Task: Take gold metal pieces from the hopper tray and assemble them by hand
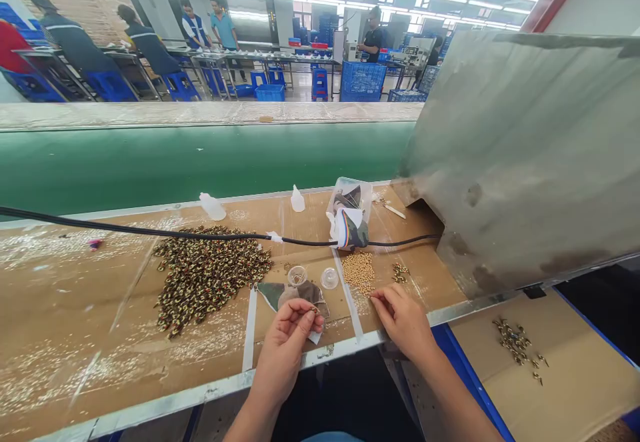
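Tan beads point(357, 271), right hand point(401, 317) palm-down beside them, fingertips together, left hand point(287, 341) curled, pinching small part point(315, 310)

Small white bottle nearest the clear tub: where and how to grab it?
Pinch the wide lower body of the white bottle, not the tapered nozzle. I'd come from above on the near side, clearing the black cable in front. It looks upright, nozzle up, so opposite sides should be reachable.
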The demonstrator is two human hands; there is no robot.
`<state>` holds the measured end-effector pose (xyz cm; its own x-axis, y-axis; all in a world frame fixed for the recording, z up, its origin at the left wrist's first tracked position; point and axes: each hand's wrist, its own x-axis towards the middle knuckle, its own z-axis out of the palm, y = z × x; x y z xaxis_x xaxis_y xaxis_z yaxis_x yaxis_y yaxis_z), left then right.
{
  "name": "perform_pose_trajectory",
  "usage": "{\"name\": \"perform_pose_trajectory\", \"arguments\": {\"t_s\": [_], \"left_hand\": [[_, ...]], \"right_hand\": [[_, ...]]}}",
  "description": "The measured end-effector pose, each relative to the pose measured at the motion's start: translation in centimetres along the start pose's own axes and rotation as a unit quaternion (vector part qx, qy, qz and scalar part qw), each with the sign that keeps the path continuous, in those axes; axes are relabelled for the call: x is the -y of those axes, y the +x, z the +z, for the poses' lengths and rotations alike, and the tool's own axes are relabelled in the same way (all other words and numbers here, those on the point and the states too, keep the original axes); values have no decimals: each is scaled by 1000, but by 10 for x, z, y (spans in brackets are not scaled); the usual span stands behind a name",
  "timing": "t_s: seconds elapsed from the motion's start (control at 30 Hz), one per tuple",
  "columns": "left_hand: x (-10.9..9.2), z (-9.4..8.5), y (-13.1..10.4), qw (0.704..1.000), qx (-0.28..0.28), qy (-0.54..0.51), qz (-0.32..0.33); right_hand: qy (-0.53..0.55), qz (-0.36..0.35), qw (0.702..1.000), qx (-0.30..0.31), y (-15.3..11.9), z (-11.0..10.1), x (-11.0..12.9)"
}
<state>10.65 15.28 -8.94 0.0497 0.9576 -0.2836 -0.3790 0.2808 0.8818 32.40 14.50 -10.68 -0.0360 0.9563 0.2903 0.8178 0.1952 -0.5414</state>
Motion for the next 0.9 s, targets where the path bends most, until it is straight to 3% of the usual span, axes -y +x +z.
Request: {"name": "perform_pose_trajectory", "arguments": {"t_s": [0.3,0.5,0.67,0.9], "left_hand": [[11,1,1,999,27,-19,-34],[7,4,2,996,16,-66,-60],[5,4,3,993,19,-97,-69],[10,1,3,992,11,-112,-50]], "right_hand": [[-71,-22,997,-27,1,9,1],[72,-50,996,-31,4,11,28],[179,-87,980,-16,4,31,56],[212,-92,973,-12,5,45,56]]}}
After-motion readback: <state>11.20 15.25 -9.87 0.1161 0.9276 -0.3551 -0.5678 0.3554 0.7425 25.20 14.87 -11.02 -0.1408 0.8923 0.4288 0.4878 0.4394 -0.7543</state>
